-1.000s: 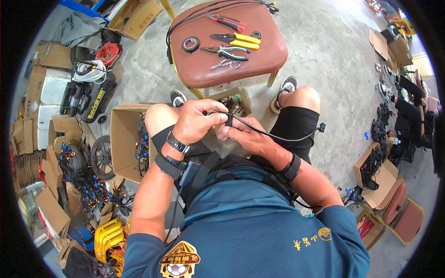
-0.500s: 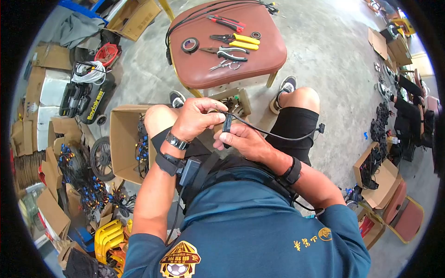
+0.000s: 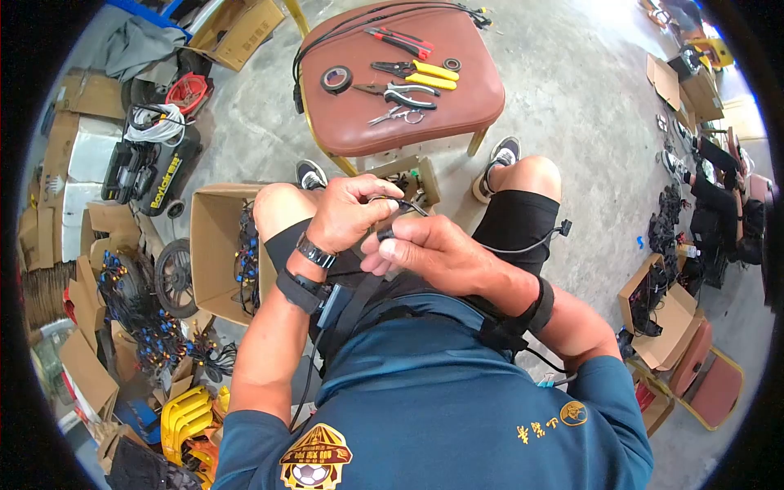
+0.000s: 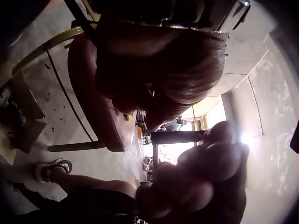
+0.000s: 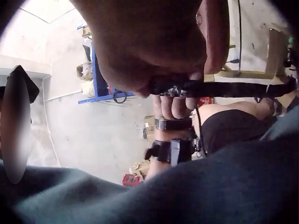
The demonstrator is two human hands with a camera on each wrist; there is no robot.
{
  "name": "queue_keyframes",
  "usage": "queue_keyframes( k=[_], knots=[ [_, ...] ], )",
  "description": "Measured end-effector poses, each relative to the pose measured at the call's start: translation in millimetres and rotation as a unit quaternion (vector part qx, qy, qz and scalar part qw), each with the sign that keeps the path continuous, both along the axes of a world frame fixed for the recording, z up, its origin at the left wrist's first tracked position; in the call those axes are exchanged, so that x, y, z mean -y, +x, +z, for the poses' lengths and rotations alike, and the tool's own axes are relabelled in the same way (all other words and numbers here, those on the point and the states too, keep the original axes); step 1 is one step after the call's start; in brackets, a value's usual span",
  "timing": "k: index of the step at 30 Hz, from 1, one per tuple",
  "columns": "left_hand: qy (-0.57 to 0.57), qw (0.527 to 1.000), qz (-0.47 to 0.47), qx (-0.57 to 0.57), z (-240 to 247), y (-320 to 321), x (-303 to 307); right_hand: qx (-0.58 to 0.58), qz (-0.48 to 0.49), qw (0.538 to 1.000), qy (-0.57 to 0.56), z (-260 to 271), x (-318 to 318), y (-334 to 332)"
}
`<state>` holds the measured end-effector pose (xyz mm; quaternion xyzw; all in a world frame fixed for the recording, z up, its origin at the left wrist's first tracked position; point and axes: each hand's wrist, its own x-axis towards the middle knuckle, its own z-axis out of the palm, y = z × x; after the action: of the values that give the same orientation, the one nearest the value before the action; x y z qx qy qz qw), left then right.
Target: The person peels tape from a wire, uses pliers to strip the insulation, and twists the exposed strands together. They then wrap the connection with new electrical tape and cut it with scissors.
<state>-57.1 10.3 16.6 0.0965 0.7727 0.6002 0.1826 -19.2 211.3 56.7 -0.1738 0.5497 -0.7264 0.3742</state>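
Note:
In the head view the left hand (image 3: pixel 347 214) pinches a thin black cable (image 3: pixel 416 209) between thumb and index finger. Close beside it on the right, the right hand (image 3: pixel 429 249) pinches a short black piece (image 3: pixel 385 234) that looks like tape. The cable passes behind the right hand and comes out toward a black connector (image 3: pixel 565 227) over the right knee. In the left wrist view a dark strip (image 4: pixel 177 136) spans the space between both hands. The right wrist view shows a black wrapped length (image 5: pixel 224 89) at the right hand's fingertips.
A brown chair seat (image 3: pixel 392 131) ahead holds a tape roll (image 3: pixel 336 79), pliers (image 3: pixel 412 96), yellow-handled strippers (image 3: pixel 429 75), a red tool (image 3: pixel 408 41), scissors and cables. An open cardboard box (image 3: pixel 214 253) stands by the left knee, another small box between the feet.
The right hand has turned and shifted slightly, its forearm swinging outward, and the black piece between the hands has moved with it. The left hand has hardly moved.

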Motion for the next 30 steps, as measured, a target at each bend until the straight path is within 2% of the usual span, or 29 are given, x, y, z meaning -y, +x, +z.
queue_keyframes(
  k=[2,5,8,11,13,14,16,17,18,19,24,28,30],
  knots=[
    [-0.008,1.000,-0.001,-0.025,3,3,-4,-0.032,0.021,0.999,-0.021,8,-1,-10],
    [0.068,0.997,-0.008,0.044,5,10,0,-0.033,0.012,0.998,-0.045,20,2,-24],
    [0.100,0.994,0.005,-0.038,18,24,-9,-0.040,-0.004,0.999,-0.037,42,6,-38],
    [0.079,0.992,0.027,-0.092,-13,25,-8,-0.054,0.020,0.998,-0.006,60,4,-56],
    [0.122,0.992,0.019,0.014,-7,24,-12,-0.036,-0.006,0.999,-0.001,71,2,-66],
    [0.039,0.998,-0.026,0.042,-1,22,-10,-0.054,-0.027,0.998,-0.010,70,2,-74],
    [0.015,1.000,-0.020,0.008,-1,23,-11,-0.057,-0.065,0.996,-0.020,73,2,-89],
    [0.003,1.000,-0.017,-0.009,-2,25,-11,-0.069,-0.068,0.994,-0.050,69,0,-98],
    [-0.046,0.998,-0.027,-0.034,3,25,-9,-0.041,-0.093,0.993,-0.059,69,0,-103],
    [-0.041,0.998,-0.020,-0.037,2,26,-10,-0.013,-0.118,0.991,-0.069,69,0,-107],
    [-0.035,0.998,-0.012,-0.042,8,30,-15,-0.013,-0.174,0.985,-0.015,22,-13,-138],
    [-0.059,0.998,-0.005,-0.033,8,35,-18,-0.044,-0.156,0.982,0.101,-17,-28,-136],
    [-0.044,0.998,0.000,-0.041,4,36,-21,-0.022,-0.154,0.984,0.092,-24,-33,-124]
  ],
)
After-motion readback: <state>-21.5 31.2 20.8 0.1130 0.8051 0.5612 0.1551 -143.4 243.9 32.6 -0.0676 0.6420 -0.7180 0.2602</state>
